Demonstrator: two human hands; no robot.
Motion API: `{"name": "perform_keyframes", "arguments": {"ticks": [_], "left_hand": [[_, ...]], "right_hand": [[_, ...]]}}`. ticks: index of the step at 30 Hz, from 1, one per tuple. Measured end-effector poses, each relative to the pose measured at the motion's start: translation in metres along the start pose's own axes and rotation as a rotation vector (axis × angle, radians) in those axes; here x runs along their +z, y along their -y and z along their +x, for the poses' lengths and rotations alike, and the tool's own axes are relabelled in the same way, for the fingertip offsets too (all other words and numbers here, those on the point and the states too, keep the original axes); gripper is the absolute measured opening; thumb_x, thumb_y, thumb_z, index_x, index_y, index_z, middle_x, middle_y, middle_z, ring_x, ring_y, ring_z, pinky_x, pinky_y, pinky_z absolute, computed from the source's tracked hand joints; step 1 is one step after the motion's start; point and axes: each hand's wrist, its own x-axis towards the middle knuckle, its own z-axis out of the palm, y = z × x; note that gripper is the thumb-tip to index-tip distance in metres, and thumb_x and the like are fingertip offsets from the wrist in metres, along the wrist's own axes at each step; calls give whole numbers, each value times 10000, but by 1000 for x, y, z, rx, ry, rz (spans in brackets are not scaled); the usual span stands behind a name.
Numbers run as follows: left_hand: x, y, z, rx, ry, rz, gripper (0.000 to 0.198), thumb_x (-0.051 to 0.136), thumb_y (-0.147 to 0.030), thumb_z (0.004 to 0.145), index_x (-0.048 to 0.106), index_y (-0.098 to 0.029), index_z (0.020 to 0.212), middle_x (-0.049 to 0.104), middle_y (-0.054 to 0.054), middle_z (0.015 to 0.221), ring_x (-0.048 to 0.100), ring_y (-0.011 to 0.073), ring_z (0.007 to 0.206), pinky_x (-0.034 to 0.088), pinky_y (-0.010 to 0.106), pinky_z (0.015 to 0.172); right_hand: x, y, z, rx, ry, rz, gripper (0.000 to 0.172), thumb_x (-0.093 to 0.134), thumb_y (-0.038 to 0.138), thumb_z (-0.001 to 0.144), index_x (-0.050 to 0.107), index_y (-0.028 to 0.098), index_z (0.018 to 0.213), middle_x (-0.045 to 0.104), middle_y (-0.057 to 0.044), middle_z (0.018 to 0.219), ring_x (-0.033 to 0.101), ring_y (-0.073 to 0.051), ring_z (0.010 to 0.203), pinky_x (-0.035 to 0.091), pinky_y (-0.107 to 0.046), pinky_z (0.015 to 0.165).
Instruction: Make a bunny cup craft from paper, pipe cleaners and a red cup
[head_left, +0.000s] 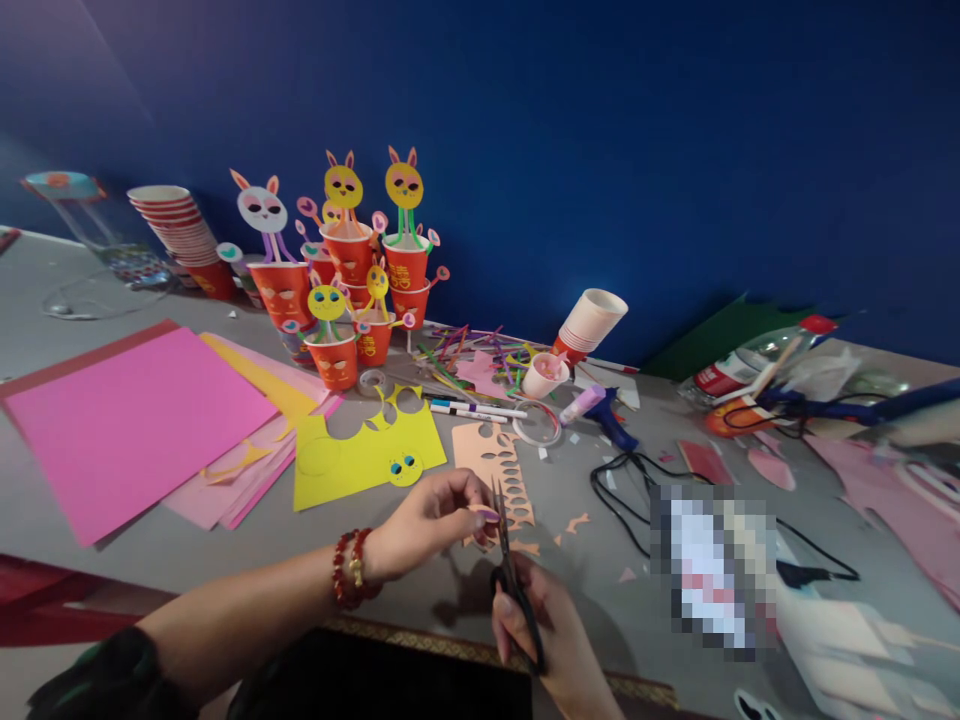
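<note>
My right hand grips black-handled scissors, their blades pointing up and away from me. Pinched between the thumb and finger of my left hand is a small peach and purple paper piece, right beside the blades. Beyond my hands lies a peach paper sheet full of cut-out holes, with small scraps around it. A yellow paper sheet with round cut-outs is to the left, and a yellow face disc with blue eyes rests on its edge.
Red paper cups with animal faces stand at the back. Pink sheets lie left. Markers, a glue stick, a blue glue gun and its black cable lie beyond my right hand. A bottle leans further right.
</note>
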Motion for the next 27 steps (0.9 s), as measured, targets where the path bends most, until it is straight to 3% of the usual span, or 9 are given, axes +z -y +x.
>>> {"name": "perform_keyframes", "arguments": {"ticks": [5,12,16,19,22,27], "left_hand": [[-1,1,0,-2,-2,2,333,756,-358,815,503,-160,729,614,24,743,585,120,672,464,237,638],[-4,4,0,-9,26,12,313,745,-344,829,508,-158,746,627,33,790,607,122,698,484,242,664],[-9,10,1,-40,-15,67,313,738,-378,828,520,-162,770,640,44,838,611,125,720,467,220,625],[-14,14,3,-66,-59,141,307,710,-411,836,530,-165,801,627,31,818,578,114,673,443,213,586],[-16,13,5,-62,-87,344,258,664,-391,850,556,-158,820,600,14,785,535,110,651,418,218,586],[-11,-10,4,-123,-96,937,118,567,-265,841,594,-169,777,599,-8,713,523,125,644,374,218,577]], "right_hand": [[-1,1,-1,21,-6,-3,589,586,791,756,457,216,755,464,86,458,379,-73,389,294,-204,435],[-6,-2,0,108,-62,39,648,662,828,638,385,242,668,352,127,439,305,-51,331,276,-191,362],[-19,-2,-1,-23,-158,8,542,700,714,717,477,220,693,514,55,484,489,-111,420,412,-224,441],[-27,-2,1,-146,-260,-40,422,740,585,753,568,203,802,666,-27,672,632,-175,591,518,-266,571],[-30,-6,6,-221,-382,-178,349,756,465,774,593,202,937,693,-45,785,651,-186,650,538,-273,613],[-31,-17,10,-259,-429,-540,262,694,323,796,605,208,1014,592,40,615,559,-155,514,444,-228,495]]}}
